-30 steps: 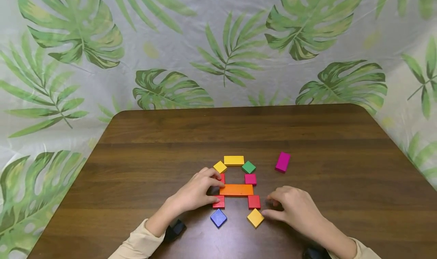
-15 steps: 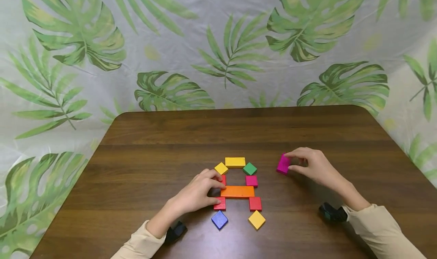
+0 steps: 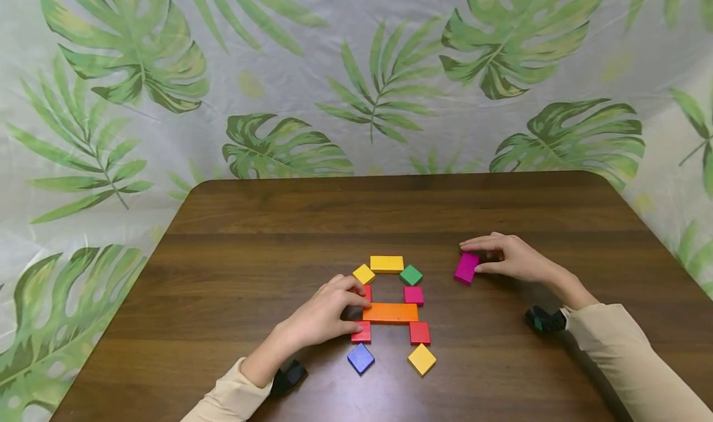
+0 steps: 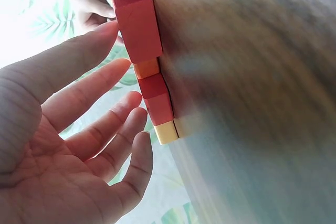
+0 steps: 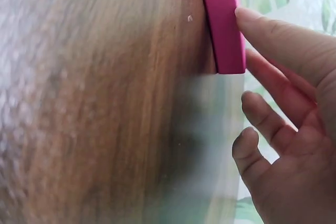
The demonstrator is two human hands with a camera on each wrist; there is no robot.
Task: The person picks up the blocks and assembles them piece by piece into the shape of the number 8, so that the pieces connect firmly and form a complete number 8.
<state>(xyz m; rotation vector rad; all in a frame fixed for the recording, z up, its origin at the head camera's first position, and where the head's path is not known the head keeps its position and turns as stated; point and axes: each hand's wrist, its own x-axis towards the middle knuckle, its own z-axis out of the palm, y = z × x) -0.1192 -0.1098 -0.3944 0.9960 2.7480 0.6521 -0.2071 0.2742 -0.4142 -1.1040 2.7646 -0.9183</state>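
Note:
My left hand [image 3: 327, 310] rests beside the left side of a flat block figure, relaxed fingers spread. In the left wrist view its thumb tip touches the lower red block [image 4: 139, 22]. Its index fingertip is right at the orange block [image 4: 147, 68], and the other fingers lie along the upper red block [image 4: 159, 107]. To the right of the figure, my right hand [image 3: 515, 258] pinches a magenta block [image 3: 466, 268] lying on the table. The thumb is on its near side, and the index finger reaches across its far end.
On the brown table [image 3: 267, 211], the figure includes a long yellow block [image 3: 387, 264], a small yellow block [image 3: 364, 274], a green block [image 3: 411, 275], a small magenta block [image 3: 413, 296], a right red block [image 3: 420, 333], a blue block [image 3: 361, 359] and a golden-yellow block [image 3: 422, 359].
My right hand has gone from beside the golden-yellow block up and right to the magenta block, and its fingers have come round it. My left hand stays at the red blocks.

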